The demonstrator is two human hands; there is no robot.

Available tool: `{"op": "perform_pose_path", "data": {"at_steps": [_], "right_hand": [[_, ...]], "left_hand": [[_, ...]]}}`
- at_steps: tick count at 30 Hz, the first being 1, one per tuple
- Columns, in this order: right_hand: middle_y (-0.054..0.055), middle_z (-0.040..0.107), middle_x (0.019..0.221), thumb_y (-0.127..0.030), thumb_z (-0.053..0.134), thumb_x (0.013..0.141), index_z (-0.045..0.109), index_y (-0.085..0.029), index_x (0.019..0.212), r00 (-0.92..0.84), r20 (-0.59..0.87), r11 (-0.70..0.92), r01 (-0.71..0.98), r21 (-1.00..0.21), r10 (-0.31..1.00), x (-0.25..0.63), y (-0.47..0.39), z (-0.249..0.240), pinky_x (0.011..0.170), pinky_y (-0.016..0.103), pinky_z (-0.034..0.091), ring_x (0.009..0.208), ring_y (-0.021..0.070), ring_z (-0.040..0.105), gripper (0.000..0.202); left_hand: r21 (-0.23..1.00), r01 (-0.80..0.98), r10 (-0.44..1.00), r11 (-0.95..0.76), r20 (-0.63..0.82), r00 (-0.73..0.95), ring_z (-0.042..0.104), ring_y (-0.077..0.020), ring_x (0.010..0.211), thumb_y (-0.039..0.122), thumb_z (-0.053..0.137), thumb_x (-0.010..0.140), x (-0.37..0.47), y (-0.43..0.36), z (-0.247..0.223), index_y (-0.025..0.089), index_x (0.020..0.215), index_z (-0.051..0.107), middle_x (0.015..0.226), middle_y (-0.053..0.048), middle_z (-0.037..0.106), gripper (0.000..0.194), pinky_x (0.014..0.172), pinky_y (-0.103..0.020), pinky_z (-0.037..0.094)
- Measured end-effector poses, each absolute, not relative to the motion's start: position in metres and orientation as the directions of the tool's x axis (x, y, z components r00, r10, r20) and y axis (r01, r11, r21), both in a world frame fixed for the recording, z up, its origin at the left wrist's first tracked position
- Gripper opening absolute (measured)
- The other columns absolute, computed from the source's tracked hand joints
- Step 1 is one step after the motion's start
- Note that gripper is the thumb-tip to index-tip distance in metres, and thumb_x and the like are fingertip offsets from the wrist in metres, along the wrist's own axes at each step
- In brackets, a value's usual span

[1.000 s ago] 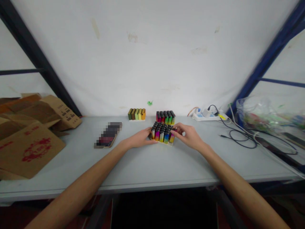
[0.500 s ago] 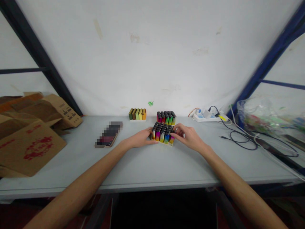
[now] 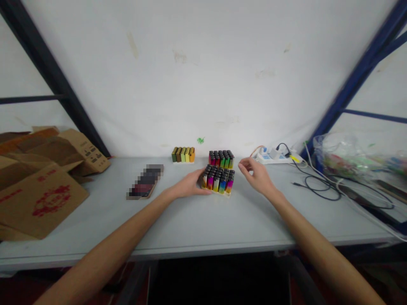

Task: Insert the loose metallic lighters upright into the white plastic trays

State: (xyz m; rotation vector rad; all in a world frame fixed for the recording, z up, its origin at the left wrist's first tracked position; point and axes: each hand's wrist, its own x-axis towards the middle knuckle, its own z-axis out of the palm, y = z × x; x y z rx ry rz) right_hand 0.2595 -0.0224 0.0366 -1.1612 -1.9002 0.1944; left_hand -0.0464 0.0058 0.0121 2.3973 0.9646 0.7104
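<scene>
The left hand [image 3: 192, 183] is keeping its partly closed grip on the left end of the front lighter block [image 3: 218, 180], which is standing, glossy and rainbow-tinted, on the smooth counter [image 3: 203, 224]; the right hand [image 3: 256, 173], earlier touching the block's right end, is now hovering beside it, loosely curled, holding nothing visible.

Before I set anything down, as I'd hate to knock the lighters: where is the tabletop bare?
Bare: the tabletop in front of the near lighters; also between cardboard and phone. Crowded: the centre, where the left hand holds those lighters, and the right end, with power strip and plastic bag.
</scene>
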Motion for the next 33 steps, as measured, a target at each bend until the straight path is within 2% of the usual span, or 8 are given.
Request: {"op": "perform_pose_path", "data": {"at_steps": [4, 8, 11, 14, 18, 23, 28, 33], "right_hand": [[0.018, 0.067, 0.124, -0.056, 0.065, 0.088, 0.057, -0.019, 0.123, -0.128, 0.513, 0.489, 0.559, -0.669, 0.849, 0.272, 0.020, 0.019, 0.088, 0.045, 0.057, 0.109, 0.0280, 0.066, 0.052], [0.017, 0.056, 0.147, -0.060, 0.064, 0.085, 0.057, -0.021, 0.130, -0.133, 0.339, 0.364, 0.383, -0.849, 0.931, 0.267, 0.066, 0.006, 0.112, 0.051, 0.043, 0.135, 0.0298, 0.054, 0.060], [0.011, 0.062, 0.144, -0.069, 0.047, 0.091, 0.059, -0.024, 0.130, -0.150, 0.258, 0.286, 0.212, -0.935, 0.955, 0.255, 0.086, 0.001, 0.117, 0.050, 0.037, 0.135, 0.0283, 0.054, 0.061], [0.009, 0.070, 0.131, -0.079, 0.035, 0.091, 0.062, -0.026, 0.130, -0.223, 0.194, 0.219, 0.092, -0.971, 0.955, 0.246, 0.090, -0.004, 0.114, 0.048, 0.041, 0.124, 0.0282, 0.063, 0.071], [0.010, 0.072, 0.127, -0.083, 0.026, 0.090, 0.062, -0.027, 0.130, -0.161, 0.164, 0.171, 0.030, -0.985, 0.973, 0.237, 0.083, -0.006, 0.111, 0.047, 0.045, 0.119, 0.0280, 0.065, 0.077], [0.008, 0.076, 0.118, -0.076, 0.023, 0.096, 0.065, -0.026, 0.125, -0.148, 0.153, 0.134, -0.134, -0.982, 0.977, 0.216, 0.071, -0.002, 0.103, 0.045, 0.052, 0.112, 0.0279, 0.068, 0.071], [0.003, 0.078, 0.114, -0.058, 0.028, 0.104, 0.066, -0.026, 0.126, -0.188, 0.083, 0.005, -0.382, -0.924, 0.979, 0.204, 0.057, 0.000, 0.105, 0.041, 0.052, 0.108, 0.0233, 0.072, 0.054], [0.001, 0.079, 0.113, -0.058, 0.039, 0.103, 0.067, -0.027, 0.125, -0.228, 0.066, -0.052, -0.478, -0.877, 0.971, 0.201, 0.047, -0.005, 0.107, 0.039, 0.051, 0.108, 0.0213, 0.073, 0.048]], "left_hand": [[0.626, 0.478, 0.757, -0.616, 0.302, 0.580, 0.055, -0.0345, 0.136, 0.052, 0.088, 0.069, -0.043, 0.006, 0.010, 0.021, 0.158, 0.033, 0.154, -0.011, 0.053, 0.109, 0.117, -0.043, 0.042], [0.627, 0.510, 0.791, -0.589, 0.318, 0.522, 0.058, -0.0360, 0.133, 0.052, 0.088, 0.068, -0.034, 0.008, 0.003, 0.020, 0.157, 0.034, 0.148, -0.013, 0.059, 0.109, 0.113, -0.045, 0.046], [0.592, 0.560, 0.812, -0.580, 0.367, 0.453, 0.058, -0.0370, 0.131, 0.049, 0.087, 0.070, -0.025, 0.013, -0.003, 0.015, 0.152, 0.039, 0.144, -0.016, 0.060, 0.101, 0.114, -0.049, 0.044], [0.594, 0.590, 0.837, -0.547, 0.378, 0.396, 0.052, -0.0382, 0.136, 0.049, 0.087, 0.070, -0.018, 0.022, -0.006, 0.014, 0.151, 0.039, 0.147, -0.019, 0.055, 0.101, 0.118, -0.052, 0.039], [0.634, 0.514, 0.811, -0.577, 0.372, 0.452, 0.045, -0.0389, 0.142, 0.046, 0.093, 0.061, -0.010, 0.037, -0.002, 0.013, 0.151, 0.039, 0.152, -0.020, 0.050, 0.111, 0.121, -0.053, 0.034], [0.750, 0.383, 0.811, -0.539, 0.339, 0.476, 0.057, -0.0358, 0.133, 0.038, 0.093, 0.059, -0.002, 0.044, 0.004, 0.015, 0.158, 0.027, 0.147, -0.016, 0.058, 0.121, 0.114, -0.049, 0.044], [0.795, 0.350, 0.842, -0.495, 0.340, 0.419, 0.059, -0.0339, 0.129, 0.032, 0.096, 0.053, -0.003, 0.033, 0.003, 0.015, 0.150, 0.041, 0.143, -0.013, 0.062, 0.112, 0.112, -0.045, 0.046], [0.798, 0.396, 0.876, -0.454, 0.319, 0.361, 0.065, -0.0328, 0.121, 0.031, 0.097, 0.053, -0.007, 0.016, 0.000, 0.017, 0.148, 0.045, 0.134, -0.011, 0.068, 0.109, 0.106, -0.044, 0.051]]}}
